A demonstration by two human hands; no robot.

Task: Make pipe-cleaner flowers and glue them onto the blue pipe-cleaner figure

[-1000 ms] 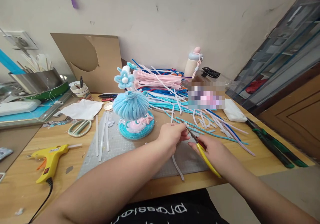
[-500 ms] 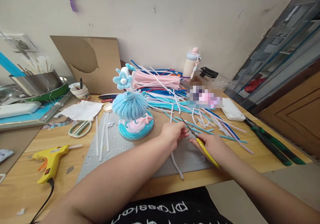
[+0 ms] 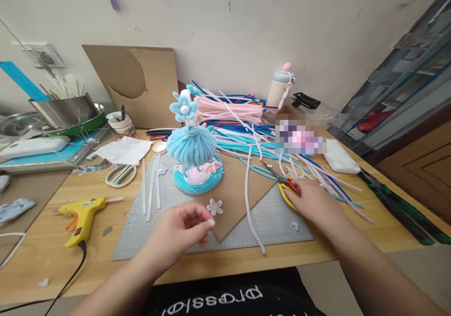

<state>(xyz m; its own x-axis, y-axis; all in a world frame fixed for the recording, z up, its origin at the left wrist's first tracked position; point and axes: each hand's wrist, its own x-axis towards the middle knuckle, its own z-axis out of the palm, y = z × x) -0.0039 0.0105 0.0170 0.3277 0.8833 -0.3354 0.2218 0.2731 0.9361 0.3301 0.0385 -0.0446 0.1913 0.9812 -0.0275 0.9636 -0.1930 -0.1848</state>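
Note:
Between the thumb and fingertips of my left hand (image 3: 188,226) is a small white fluffy piece (image 3: 212,222), probably pipe cleaner. My right hand (image 3: 312,198) is closed around scissors (image 3: 289,193) with yellow and red handles, their blades pointing away to the upper left. Just past my left fingertips lies a pale flower (image 3: 214,207) on a cardboard sheet (image 3: 230,208). A long white pipe cleaner (image 3: 248,198) runs between my hands. Behind my left hand stands a blue fluffy pipe-cleaner figure (image 3: 192,146) with a flower on top, on a round blue and pink base (image 3: 197,179).
A yellow glue gun (image 3: 82,219) and pale-handled scissors (image 3: 120,176) lie on the left. Pink pipe cleaners (image 3: 230,111) and loose blue and white ones fill the back. Green-handled pliers (image 3: 401,208) rest on the right. A grey cutting mat (image 3: 141,240) lies underneath.
My left hand has moved left and nearer, away from the scissors, with the white piece. The flower on the cardboard is now uncovered. The scissors remain in my right hand, turned slightly.

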